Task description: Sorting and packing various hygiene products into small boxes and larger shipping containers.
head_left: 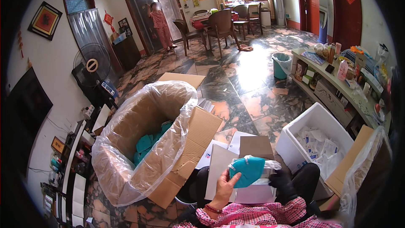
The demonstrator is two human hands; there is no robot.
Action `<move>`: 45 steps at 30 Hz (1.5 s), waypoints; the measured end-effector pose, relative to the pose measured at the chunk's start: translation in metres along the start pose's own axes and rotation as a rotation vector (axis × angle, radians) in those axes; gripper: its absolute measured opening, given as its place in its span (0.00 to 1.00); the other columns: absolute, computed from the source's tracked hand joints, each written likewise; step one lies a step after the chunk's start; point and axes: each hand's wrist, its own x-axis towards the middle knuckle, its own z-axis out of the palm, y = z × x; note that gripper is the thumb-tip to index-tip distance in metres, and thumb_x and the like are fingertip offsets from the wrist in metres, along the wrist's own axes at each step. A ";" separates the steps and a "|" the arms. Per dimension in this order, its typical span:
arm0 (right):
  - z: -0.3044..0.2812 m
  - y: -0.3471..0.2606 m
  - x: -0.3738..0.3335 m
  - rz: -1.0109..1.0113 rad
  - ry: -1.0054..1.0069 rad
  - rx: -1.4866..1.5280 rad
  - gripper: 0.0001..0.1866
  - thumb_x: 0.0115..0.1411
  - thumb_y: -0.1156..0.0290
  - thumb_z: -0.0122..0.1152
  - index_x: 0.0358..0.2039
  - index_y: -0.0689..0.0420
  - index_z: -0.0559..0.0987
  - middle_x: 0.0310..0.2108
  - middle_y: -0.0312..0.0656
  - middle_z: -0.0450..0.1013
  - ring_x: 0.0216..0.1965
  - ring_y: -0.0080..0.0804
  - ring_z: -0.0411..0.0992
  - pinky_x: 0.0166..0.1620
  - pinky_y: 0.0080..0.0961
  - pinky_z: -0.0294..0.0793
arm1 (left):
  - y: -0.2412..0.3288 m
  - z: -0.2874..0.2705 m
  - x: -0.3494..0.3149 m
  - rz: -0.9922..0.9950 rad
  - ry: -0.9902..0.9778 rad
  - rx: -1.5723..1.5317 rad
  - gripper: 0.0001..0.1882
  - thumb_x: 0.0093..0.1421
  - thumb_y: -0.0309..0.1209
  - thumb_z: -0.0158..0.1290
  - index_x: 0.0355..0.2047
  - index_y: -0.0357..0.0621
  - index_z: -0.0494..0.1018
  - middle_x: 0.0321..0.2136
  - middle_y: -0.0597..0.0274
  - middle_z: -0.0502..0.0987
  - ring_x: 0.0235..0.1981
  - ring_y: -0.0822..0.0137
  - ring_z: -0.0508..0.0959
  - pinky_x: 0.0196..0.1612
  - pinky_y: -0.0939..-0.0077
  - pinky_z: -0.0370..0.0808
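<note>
My left hand (225, 187), bare with a beaded bracelet at the wrist, pinches a teal cup-shaped face mask (247, 171) by its lower left edge. My right hand (283, 182), in a black glove, is closed at a crumpled whitish piece (272, 166) beside the mask. I cannot make out whether that is strap or plastic. Below both hands an open white carton (255, 195) rests on my lap, its flaps spread. More teal masks (148, 143) lie inside a large cardboard box (185, 150) lined with clear plastic, to my left.
At my right stands a white foam box (291, 137) with small clear packets (318, 143). Another plastic-lined carton (350, 160) is beside it. A cluttered counter (337, 78), a teal bin (280, 65) and a black fan (92, 65) stand farther off. Someone (161, 25) stands by the far door.
</note>
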 end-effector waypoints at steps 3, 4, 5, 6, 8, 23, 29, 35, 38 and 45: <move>-0.017 0.002 -0.001 -0.039 0.107 -0.020 0.23 0.54 0.70 0.72 0.49 0.62 0.76 0.42 0.44 0.77 0.42 0.33 0.76 0.47 0.32 0.76 | 0.004 -0.008 0.004 0.057 0.077 0.077 0.24 0.62 0.26 0.59 0.56 0.33 0.66 0.45 0.56 0.77 0.46 0.72 0.77 0.50 0.77 0.75; -0.022 0.001 -0.003 -0.065 0.155 -0.039 0.24 0.54 0.71 0.72 0.50 0.62 0.76 0.42 0.44 0.77 0.43 0.34 0.76 0.47 0.32 0.76 | 0.002 -0.012 0.005 0.096 0.116 0.121 0.26 0.61 0.25 0.60 0.57 0.33 0.64 0.45 0.54 0.77 0.46 0.71 0.77 0.50 0.77 0.75; -0.026 0.000 -0.003 -0.099 0.204 -0.062 0.24 0.54 0.71 0.72 0.50 0.61 0.76 0.42 0.44 0.77 0.43 0.34 0.76 0.47 0.32 0.76 | -0.005 -0.020 0.008 0.094 0.043 0.227 0.30 0.59 0.28 0.62 0.58 0.33 0.61 0.46 0.47 0.77 0.47 0.65 0.78 0.49 0.74 0.76; -0.029 -0.003 -0.002 -0.148 0.259 -0.097 0.24 0.53 0.71 0.72 0.51 0.61 0.75 0.42 0.44 0.77 0.43 0.34 0.76 0.47 0.32 0.76 | -0.006 -0.019 0.005 0.091 0.041 0.227 0.30 0.59 0.28 0.62 0.58 0.33 0.61 0.46 0.47 0.77 0.47 0.65 0.78 0.49 0.74 0.76; -0.029 -0.007 -0.003 -0.285 0.368 -0.186 0.25 0.53 0.72 0.72 0.51 0.61 0.75 0.42 0.45 0.77 0.43 0.35 0.75 0.47 0.32 0.76 | -0.006 -0.011 -0.001 0.085 -0.002 0.497 0.29 0.57 0.27 0.63 0.55 0.32 0.63 0.43 0.50 0.78 0.44 0.67 0.79 0.47 0.75 0.76; 0.021 -0.031 -0.018 -0.202 0.003 -0.746 0.23 0.50 0.52 0.72 0.38 0.58 0.84 0.37 0.50 0.79 0.37 0.43 0.79 0.41 0.35 0.78 | -0.015 0.008 -0.025 0.154 -0.209 0.590 0.16 0.67 0.30 0.51 0.55 0.51 0.68 0.39 0.53 0.80 0.41 0.55 0.81 0.46 0.67 0.76; 0.024 -0.053 -0.024 -0.036 -0.272 -0.749 0.26 0.52 0.50 0.70 0.42 0.59 0.82 0.33 0.49 0.80 0.35 0.41 0.80 0.41 0.33 0.78 | -0.006 0.016 -0.028 0.205 -0.238 0.599 0.14 0.68 0.28 0.50 0.53 0.52 0.71 0.38 0.51 0.80 0.40 0.55 0.81 0.44 0.68 0.77; 0.014 -0.023 -0.011 -0.046 -0.334 -0.529 0.23 0.56 0.53 0.67 0.43 0.59 0.82 0.34 0.48 0.80 0.35 0.38 0.80 0.41 0.31 0.77 | -0.011 0.012 -0.028 0.212 -0.234 0.593 0.15 0.66 0.28 0.53 0.52 0.48 0.71 0.46 0.53 0.78 0.43 0.59 0.81 0.46 0.69 0.77; 0.011 -0.022 -0.007 0.020 -0.366 -0.478 0.21 0.58 0.57 0.67 0.45 0.59 0.81 0.34 0.48 0.80 0.35 0.38 0.80 0.42 0.31 0.77 | -0.015 0.009 -0.030 0.270 -0.203 0.635 0.17 0.63 0.28 0.56 0.53 0.47 0.71 0.49 0.54 0.75 0.43 0.62 0.80 0.46 0.71 0.78; -0.008 -0.020 0.001 -0.130 -0.649 -0.812 0.19 0.61 0.60 0.63 0.48 0.58 0.81 0.36 0.49 0.80 0.37 0.39 0.79 0.45 0.31 0.76 | 0.015 0.013 -0.031 0.281 -0.445 0.832 0.17 0.62 0.27 0.58 0.51 0.45 0.72 0.46 0.57 0.75 0.35 0.62 0.80 0.37 0.72 0.78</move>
